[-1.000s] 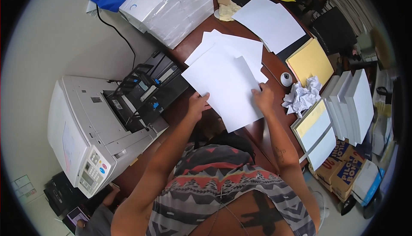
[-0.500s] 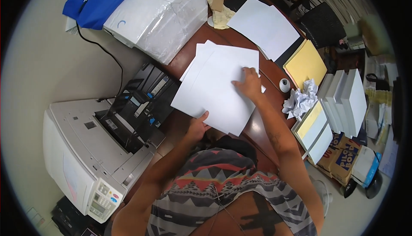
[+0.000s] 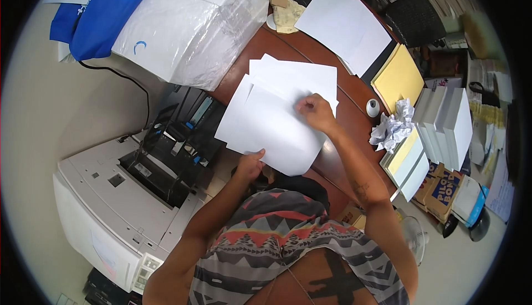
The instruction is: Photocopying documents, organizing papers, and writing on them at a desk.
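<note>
Several loose white sheets of paper (image 3: 277, 133) lie overlapped and fanned unevenly over the brown desk's near edge. At their lower left, my left hand (image 3: 250, 165) grips the paper's edge, thumb on top and fingers underneath. My right hand (image 3: 317, 113) is over the right half of the sheets, its fingers curled together against the top paper. Whether a sheet's edge is pinched between those fingertips cannot be made out. The top sheet bows along its near edge.
A grey-white printing machine (image 3: 105, 177) with a black feed tray stands at left. Behind it sits a large plastic-wrapped white bundle (image 3: 188, 28). To the right are crumpled paper (image 3: 393, 125), yellow sheets (image 3: 400, 78) and thick paper stacks (image 3: 446, 122). More white paper (image 3: 343, 25) lies farther back.
My right hand has shifted slightly left, its spread fingers now curled in. The sheets have slid apart more at the left, and the top one bows. My left hand keeps its grip.
</note>
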Available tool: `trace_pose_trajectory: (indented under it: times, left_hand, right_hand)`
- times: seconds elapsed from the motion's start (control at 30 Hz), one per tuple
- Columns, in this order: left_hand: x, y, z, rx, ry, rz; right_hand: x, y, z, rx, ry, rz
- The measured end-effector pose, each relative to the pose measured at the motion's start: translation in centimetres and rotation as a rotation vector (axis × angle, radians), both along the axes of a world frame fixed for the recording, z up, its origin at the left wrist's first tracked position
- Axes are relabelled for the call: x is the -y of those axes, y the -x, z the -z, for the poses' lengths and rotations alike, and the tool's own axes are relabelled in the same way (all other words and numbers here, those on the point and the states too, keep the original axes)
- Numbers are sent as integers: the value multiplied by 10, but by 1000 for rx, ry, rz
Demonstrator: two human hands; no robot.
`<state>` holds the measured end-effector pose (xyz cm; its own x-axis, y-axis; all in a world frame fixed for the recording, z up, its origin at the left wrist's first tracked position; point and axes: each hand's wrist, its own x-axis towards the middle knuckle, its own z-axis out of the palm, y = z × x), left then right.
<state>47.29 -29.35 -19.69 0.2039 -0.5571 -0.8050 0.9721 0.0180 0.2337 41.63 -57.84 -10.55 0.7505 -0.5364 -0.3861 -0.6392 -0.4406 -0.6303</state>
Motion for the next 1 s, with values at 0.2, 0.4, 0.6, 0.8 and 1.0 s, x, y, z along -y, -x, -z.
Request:
trace_pose_trajectory:
  times: [0.2, 0.4, 0.6, 0.8, 1.0]
  left_hand:
    - [-6, -8, 1, -9, 42, 89]
    - [-8, -12, -6, 19, 98, 132]
    - [0, -7, -14, 91, 124, 163]
    - [3, -8, -19, 189, 190, 202]
    - [5, -5, -34, 296, 199, 216]
  right_hand:
    - [6, -23, -9, -29, -293, 348]
    - [13, -37, -17, -134, -81, -25]
    - [22, -21, -18, -36, -642, 139]
    - [26, 5, -26, 39, -881, 249]
    - [22, 25, -38, 169, -944, 387]
